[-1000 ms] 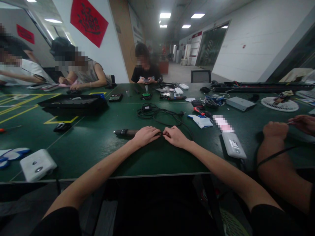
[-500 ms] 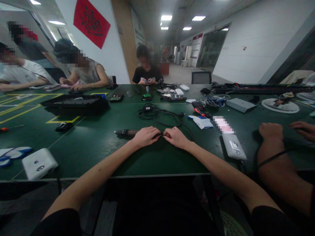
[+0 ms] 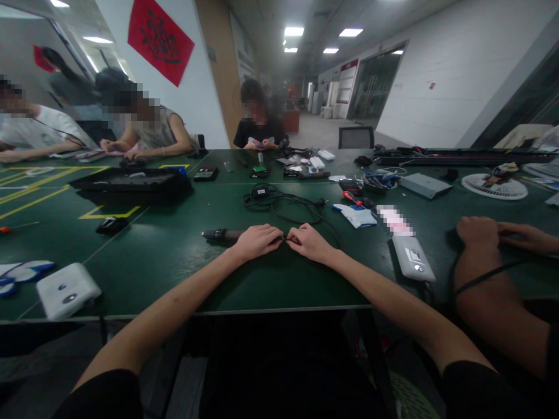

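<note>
A dark electric screwdriver [image 3: 222, 235] lies along the green tabletop with its tip to the left. My left hand [image 3: 261, 241] is closed around its rear end, and the fingers cover that end. Close beside it, my right hand [image 3: 309, 241] pinches the end of a black cable [image 3: 336, 233] against the tail of the screwdriver. Whether the plug sits in the screwdriver cannot be made out between the fingertips. Behind my hands the rest of the cable is loosely coiled, with a small white-labelled block [image 3: 261, 191] on it.
A white box-shaped device [image 3: 69, 291] stands at left and a similar one [image 3: 414, 259] at right. A black tray [image 3: 131, 181], gloves [image 3: 356, 215], a red-handled screwdriver [image 3: 351, 198] and a fan grille [image 3: 493, 185] lie farther back. A co-worker's arms [image 3: 480, 256] rest at far right.
My hands keep the same hold at the screwdriver's tail. The co-worker's far hand on the right has moved left, against the other arm. The view has shifted slightly.
</note>
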`<state>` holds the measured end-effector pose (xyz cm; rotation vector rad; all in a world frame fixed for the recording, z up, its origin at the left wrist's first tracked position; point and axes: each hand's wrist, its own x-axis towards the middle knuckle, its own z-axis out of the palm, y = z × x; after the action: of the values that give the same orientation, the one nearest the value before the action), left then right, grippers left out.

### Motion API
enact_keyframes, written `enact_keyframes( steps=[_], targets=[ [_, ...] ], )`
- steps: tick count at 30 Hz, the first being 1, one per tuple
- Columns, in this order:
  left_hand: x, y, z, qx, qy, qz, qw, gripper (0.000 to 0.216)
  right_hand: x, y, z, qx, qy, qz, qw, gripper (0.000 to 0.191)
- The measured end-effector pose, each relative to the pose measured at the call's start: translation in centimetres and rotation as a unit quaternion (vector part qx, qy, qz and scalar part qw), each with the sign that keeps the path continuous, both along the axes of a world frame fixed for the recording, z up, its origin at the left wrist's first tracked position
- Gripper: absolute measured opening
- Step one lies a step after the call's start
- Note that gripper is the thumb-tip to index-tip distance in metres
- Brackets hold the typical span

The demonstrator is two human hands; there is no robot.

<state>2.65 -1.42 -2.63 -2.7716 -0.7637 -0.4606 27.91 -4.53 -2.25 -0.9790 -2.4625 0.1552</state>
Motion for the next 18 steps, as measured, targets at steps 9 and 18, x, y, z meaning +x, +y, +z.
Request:
enact_keyframes(
  steps=[9, 18],
  targets=[
    [0.2, 0.22, 0.01, 0.007, 0.002, 0.002, 1.0, 0.025, -0.03, 0.46, 0.09, 0.016, 0.021, -0.003, 1.0, 0.006],
    [0.34, 0.02, -0.11, 0.022, -0.009, 0.002, 1.0, 0.023, -0.01, 0.21, -0.07, -0.017, 0.023, -0.009, 1.0, 0.011]
  ],
)
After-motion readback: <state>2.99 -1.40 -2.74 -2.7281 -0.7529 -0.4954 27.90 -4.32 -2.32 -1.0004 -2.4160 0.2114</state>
